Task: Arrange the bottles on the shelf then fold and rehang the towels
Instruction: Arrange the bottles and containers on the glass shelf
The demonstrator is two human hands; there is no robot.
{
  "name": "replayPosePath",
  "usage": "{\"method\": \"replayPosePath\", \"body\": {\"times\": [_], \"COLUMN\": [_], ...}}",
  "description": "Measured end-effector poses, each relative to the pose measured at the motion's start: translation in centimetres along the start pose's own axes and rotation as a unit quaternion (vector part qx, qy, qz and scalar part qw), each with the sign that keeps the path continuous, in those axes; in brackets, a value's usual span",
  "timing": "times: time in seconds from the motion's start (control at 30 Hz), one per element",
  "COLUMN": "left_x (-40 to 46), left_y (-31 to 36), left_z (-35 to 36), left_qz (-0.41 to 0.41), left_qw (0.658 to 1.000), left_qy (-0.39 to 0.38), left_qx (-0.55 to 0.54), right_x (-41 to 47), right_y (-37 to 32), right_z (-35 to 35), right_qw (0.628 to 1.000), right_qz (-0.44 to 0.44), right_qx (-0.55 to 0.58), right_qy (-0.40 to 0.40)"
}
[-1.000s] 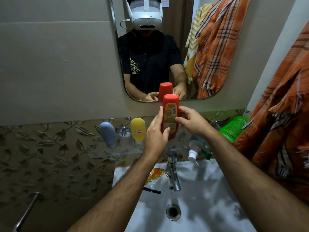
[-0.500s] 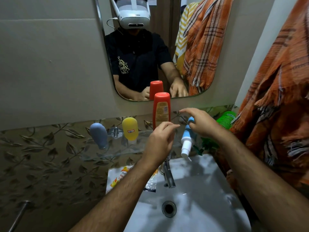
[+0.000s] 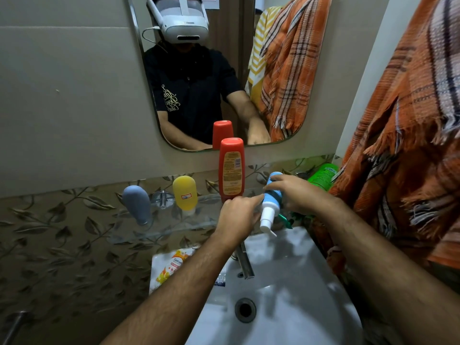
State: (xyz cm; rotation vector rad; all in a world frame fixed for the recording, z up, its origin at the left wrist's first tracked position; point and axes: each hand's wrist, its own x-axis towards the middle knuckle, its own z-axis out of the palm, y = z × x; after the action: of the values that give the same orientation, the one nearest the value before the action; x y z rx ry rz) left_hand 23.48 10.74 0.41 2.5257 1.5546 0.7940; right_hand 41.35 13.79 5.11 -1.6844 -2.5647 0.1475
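Right hand (image 3: 296,195) grasped the blue spray bottle (image 3: 271,195) tilted over the glass shelf's (image 3: 159,227) right end, left hand (image 3: 236,215) touched it with relaxed fingers, red bottle (image 3: 231,170) stood upright just beside.

We're looking through a single wide-angle head camera, pitched forward and down from standing height, close over the white sink (image 3: 286,307), with both forearms running up from the bottom edge to the hands near mid-frame. Straight ahead we face the wall, the glass shelf (image 3: 169,230) and the mirror (image 3: 224,70), near enough that the mirror gives us a second, reversed look back at the wearer and the headset (image 3: 183,23). The wide lens bows the edges, and the orange towel (image 3: 410,145) crowds our right side, appearing directly and again in the mirror.
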Motion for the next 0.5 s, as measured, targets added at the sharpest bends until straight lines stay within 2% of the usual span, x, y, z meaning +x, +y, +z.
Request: {"method": "replayPosePath", "body": {"times": [0.23,0.4,0.5], "left_x": [0.42,0.52,0.67], "left_y": [0.21,0.50,0.66], "left_z": [0.20,0.33,-0.08], "left_qz": [-0.069,-0.113,-0.127], "left_qw": [0.989,0.982,0.976], "left_qy": [0.005,-0.033,-0.011], "left_qx": [-0.127,-0.146,-0.176], "right_x": [-0.50,0.10,-0.06], "right_y": [0.06,0.53,0.85], "right_z": [-0.56,0.26,0.02], "right_qw": [1.000,0.999,0.999], "right_qz": [0.005,-0.013,-0.022], "right_qx": [0.023,0.030,0.028], "right_qy": [-0.014,0.030,0.037]}}
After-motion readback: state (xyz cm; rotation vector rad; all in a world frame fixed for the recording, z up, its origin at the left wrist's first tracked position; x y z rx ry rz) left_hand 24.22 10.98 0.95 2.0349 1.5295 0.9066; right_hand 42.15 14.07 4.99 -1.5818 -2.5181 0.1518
